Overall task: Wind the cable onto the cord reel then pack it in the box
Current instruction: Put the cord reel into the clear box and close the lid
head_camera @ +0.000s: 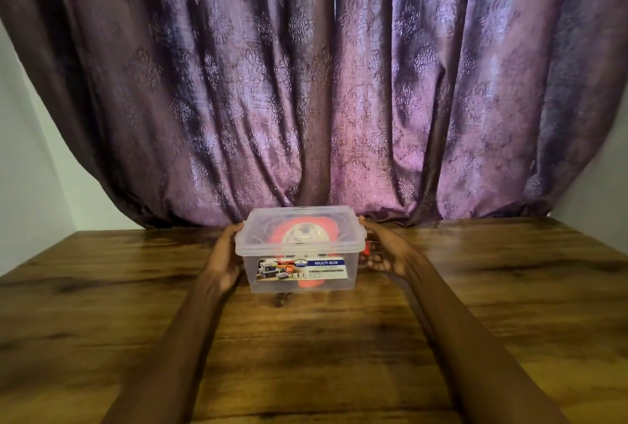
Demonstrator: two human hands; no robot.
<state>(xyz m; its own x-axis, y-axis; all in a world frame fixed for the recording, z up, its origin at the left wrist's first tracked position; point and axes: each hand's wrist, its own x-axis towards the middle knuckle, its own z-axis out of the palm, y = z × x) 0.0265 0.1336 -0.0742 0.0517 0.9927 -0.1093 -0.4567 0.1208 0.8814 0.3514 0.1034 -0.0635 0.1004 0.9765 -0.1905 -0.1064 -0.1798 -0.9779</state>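
Lidded box, reel inside, hands flanking

Curtain: a purple-brown curtain with an embossed damask pattern hangs in heavy folds across the far side, its hem meeting the table's far edge.
Walls: pale plain wall at far left and again at far right.
Table: dark wood-grain table, glossy, filling the near half.
Light: pinkish glow on the curtain's middle folds.

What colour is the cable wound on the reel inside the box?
Orange-red cable, seen through the clear box in the head view.
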